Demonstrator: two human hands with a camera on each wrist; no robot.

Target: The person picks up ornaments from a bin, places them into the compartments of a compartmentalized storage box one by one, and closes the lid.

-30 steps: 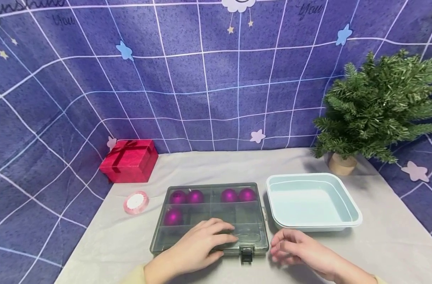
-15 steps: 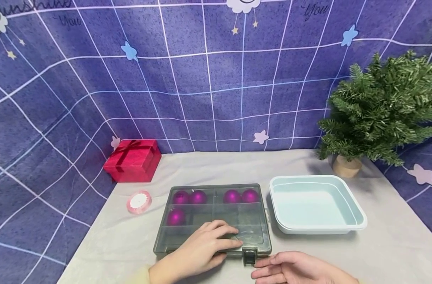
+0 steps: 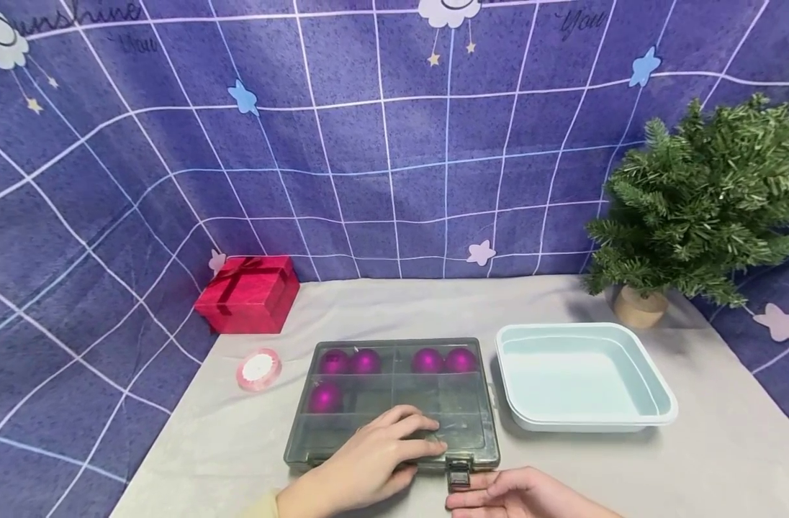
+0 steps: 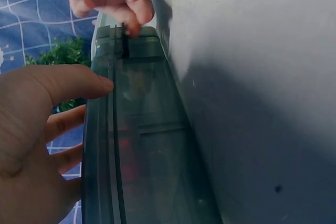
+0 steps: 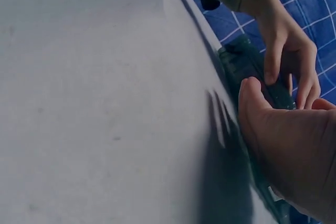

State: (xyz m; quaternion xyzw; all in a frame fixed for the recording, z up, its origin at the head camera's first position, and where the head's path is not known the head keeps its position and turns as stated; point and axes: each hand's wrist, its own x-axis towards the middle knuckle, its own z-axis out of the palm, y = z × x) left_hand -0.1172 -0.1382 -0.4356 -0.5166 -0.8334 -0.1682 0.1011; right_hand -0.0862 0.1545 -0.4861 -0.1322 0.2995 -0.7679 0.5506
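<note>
A translucent grey divider box (image 3: 433,392) with a closed lid lies flat on the table. Several purple balls (image 3: 428,361) show through it, in the back compartments and at left in the middle row. My left hand (image 3: 371,464) rests on the front of the lid, fingers spread on top, and its thumb (image 4: 79,83) touches the front edge. At the front right corner is a dark latch (image 3: 459,473). My right hand (image 3: 514,493) has its fingers extended at and under that latch. In the right wrist view, the right hand (image 5: 294,140) partly hides the box.
To the right of the box stands a pale blue tray (image 3: 585,424). Behind it is a small artificial pine tree (image 3: 705,208) on a wooden base. A red gift box (image 3: 248,295) and a pink ribbon roll (image 3: 258,370) lie at left. A blue cloth (image 3: 343,144) hangs behind the table.
My right hand has moved left and nearer, from beside the box's right corner to the latch. My left hand stays on the lid. The whole head view has shifted slightly.
</note>
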